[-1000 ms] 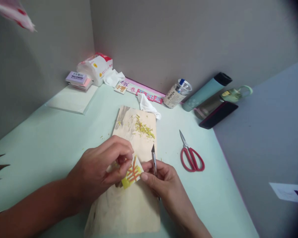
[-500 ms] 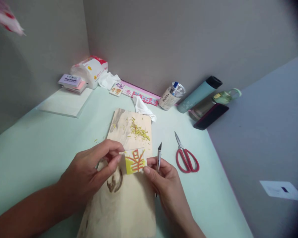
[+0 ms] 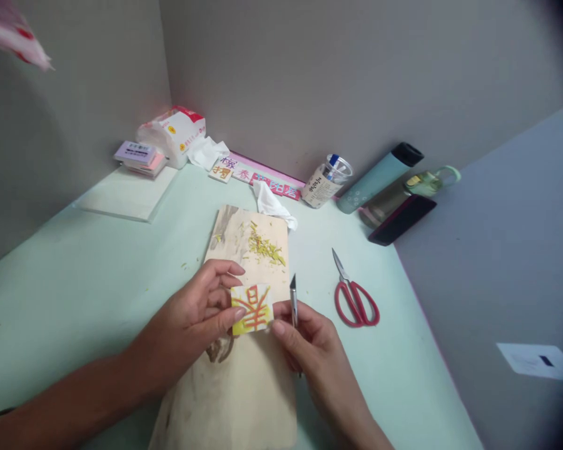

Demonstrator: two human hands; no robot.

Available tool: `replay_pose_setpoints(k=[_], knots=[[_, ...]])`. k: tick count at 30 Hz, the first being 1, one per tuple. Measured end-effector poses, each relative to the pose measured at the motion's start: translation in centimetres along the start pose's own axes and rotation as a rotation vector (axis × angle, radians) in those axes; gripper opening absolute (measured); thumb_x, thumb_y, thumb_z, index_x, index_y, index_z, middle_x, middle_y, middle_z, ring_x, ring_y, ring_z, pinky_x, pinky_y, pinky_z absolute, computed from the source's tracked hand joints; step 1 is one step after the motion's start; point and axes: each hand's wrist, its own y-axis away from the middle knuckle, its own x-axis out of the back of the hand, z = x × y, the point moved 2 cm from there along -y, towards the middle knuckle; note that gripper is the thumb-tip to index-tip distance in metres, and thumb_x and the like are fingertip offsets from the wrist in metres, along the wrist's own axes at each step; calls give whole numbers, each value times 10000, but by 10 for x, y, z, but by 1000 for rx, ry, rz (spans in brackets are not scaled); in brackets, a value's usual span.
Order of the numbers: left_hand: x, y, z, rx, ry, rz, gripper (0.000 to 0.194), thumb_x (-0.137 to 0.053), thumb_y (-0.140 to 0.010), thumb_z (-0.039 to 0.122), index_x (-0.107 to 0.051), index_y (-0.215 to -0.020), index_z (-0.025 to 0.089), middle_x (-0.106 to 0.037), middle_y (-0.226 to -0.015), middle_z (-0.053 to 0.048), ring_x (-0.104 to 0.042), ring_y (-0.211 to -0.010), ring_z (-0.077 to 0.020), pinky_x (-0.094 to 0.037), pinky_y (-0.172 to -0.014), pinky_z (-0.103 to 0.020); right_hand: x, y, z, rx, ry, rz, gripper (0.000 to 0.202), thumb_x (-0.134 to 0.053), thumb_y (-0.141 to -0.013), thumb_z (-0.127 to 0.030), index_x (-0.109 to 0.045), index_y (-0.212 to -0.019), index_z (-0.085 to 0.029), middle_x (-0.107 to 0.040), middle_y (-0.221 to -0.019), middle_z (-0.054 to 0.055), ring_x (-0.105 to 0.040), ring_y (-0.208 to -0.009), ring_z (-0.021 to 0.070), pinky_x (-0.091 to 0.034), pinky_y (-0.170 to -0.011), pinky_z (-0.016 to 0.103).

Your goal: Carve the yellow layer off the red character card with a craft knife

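A small square carved tile point(image 3: 253, 309), yellow and white with a raised orange character, is held above a wooden board point(image 3: 258, 400). My left hand point(image 3: 199, 312) grips its left side, thumb on the face and fingers behind. At the right edge, the thumb of my right hand point(image 3: 304, 337) is by the tile's lower corner. A silver craft knife point(image 3: 294, 300) is held in my right hand, its blade pointing up and away from me. Yellow shavings point(image 3: 265, 245) lie on the far part of the board.
Red-handled scissors point(image 3: 355, 300) lie right of the board. Farther back are crumpled tissues point(image 3: 273, 205), finished character tiles point(image 3: 276, 187), a plastic cup point(image 3: 326, 181), a blue bottle point(image 3: 380, 178) and a dark phone-like object point(image 3: 402, 220). A tissue pack point(image 3: 176, 134) sits at the back left.
My left hand has moved right and taken hold of the tile's left side, its thumb now on the face. The tile has shifted slightly left, and the knife stands a little closer to it.
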Motion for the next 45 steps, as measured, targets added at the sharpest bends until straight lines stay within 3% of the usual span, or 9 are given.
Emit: replay_pose_setpoints(k=[3,5,7,10,13,18,23,45], knots=[[7,-4,4,4,-215,-90,222,-525,-942,260,-538,-1161,223,-642,-817,-7,-686,-739,-168,-589,-637,-272,12,3,-9,192,323,21,280,-546,-1004,-448,-689,-1088,-222,-647,-936,37,-560,-755,131,-417,-602,217],[11,-5,5,-58,-401,-137,225,-512,-935,238,-583,-1148,220,-648,-801,0,-669,-725,-168,-574,-651,-274,21,5,-10,346,520,55,249,-499,-1030,-366,-681,-1121,-223,-653,-952,46,-598,-824,148,-456,-670,225],[14,-5,6,-186,-597,-129,251,-533,-934,217,-607,-1173,227,-680,-997,-37,-669,-896,-194,-567,-799,-318,27,6,-8,436,662,53,235,-495,-1031,-297,-639,-1200,-221,-658,-907,33,-615,-786,138,-471,-676,216],[16,-2,7,-351,-829,-125,371,-669,-920,275,-570,-1277,243,-602,-1291,-66,-543,-1206,-259,-454,-1027,-392,30,8,-6,500,798,5,210,-489,-1029,-215,-584,-1216,-223,-671,-896,16,-629,-723,116,-475,-641,194],[18,-1,4,-365,-929,-167,577,-794,-838,273,-505,-1336,249,-580,-1326,-54,-483,-1261,-279,-389,-1063,-407,27,10,-7,613,907,-35,216,-464,-1023,-132,-600,-1166,-219,-667,-977,35,-655,-818,117,-494,-704,193],[16,-2,2,-348,-969,-184,513,-742,-867,186,-504,-1314,265,-589,-1287,-35,-487,-1234,-270,-361,-1032,-401,24,13,-7,746,1138,-18,301,-467,-1010,-99,-590,-1269,-191,-678,-942,50,-657,-755,135,-489,-637,227],[15,-2,2,-354,-952,-182,433,-694,-902,182,-522,-1291,265,-591,-1260,-26,-498,-1201,-258,-364,-1004,-385,22,15,-9,819,1271,20,278,-501,-999,-89,-645,-1204,-212,-695,-957,42,-649,-745,127,-451,-608,226],[15,-3,3,-350,-937,-202,458,-707,-894,151,-512,-1298,248,-572,-1268,-30,-473,-1205,-255,-337,-1006,-377,17,11,-17,934,1344,62,241,-474,-1010,-64,-673,-1092,-172,-690,-855,39,-614,-718,127,-427,-608,249]])
